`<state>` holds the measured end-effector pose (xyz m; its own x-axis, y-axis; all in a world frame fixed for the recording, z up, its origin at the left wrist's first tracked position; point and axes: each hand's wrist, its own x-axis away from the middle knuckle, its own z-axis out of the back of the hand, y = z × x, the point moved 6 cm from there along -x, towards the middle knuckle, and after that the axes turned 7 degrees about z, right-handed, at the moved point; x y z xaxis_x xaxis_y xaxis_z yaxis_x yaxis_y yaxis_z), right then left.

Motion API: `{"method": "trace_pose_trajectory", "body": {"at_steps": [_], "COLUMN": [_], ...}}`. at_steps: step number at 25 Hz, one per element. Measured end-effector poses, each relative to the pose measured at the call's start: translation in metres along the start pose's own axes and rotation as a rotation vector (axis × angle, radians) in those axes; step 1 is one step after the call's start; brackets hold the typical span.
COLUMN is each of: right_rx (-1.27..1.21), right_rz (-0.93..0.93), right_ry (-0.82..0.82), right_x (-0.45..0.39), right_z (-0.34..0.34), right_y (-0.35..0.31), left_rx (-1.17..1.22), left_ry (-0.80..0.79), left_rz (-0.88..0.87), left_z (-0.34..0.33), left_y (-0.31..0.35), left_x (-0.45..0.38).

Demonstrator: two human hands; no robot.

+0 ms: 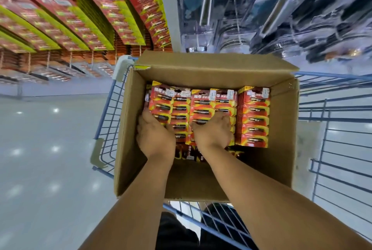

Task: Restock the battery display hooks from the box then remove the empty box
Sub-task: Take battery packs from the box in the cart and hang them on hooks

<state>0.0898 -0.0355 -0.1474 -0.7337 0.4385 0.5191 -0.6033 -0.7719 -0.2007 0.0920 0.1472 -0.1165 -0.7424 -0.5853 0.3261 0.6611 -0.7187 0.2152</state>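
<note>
An open cardboard box (281,165) sits in a blue wire cart (108,113). Inside lie stacks of red and yellow battery cards (253,117). My left hand (155,135) reaches into the box's left side, fingers curled round the near end of the left stack of battery cards (161,104). My right hand (212,131) grips the near end of the middle stack (203,102). A third stack at the right lies untouched. The battery display hooks (84,18) at the upper left carry dense rows of the same red cards.
Hanging shower heads in clear packs (281,12) fill the rack at the upper right. A white upright post (169,8) divides the two displays. Glossy pale floor (46,149) lies left of the cart. Cart wires run along the right and near sides.
</note>
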Motion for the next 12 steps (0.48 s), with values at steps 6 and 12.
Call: {"method": "trace_pose_trajectory", "body": {"at_steps": [6,12], "right_rx": [-0.633,-1.111], "right_rz": [0.052,0.152], "right_ry": [-0.113,-0.377], "right_x": [0.002,0.039], "right_z": [0.009,0.069], "right_y": [0.014,-0.007], "left_rx": [0.444,0.938], "left_ry": [-0.210,-0.441], "left_rz": [0.121,0.104], "left_z": [0.022,0.091], "left_y": [-0.005,0.005], "left_x": [0.004,0.027]}}
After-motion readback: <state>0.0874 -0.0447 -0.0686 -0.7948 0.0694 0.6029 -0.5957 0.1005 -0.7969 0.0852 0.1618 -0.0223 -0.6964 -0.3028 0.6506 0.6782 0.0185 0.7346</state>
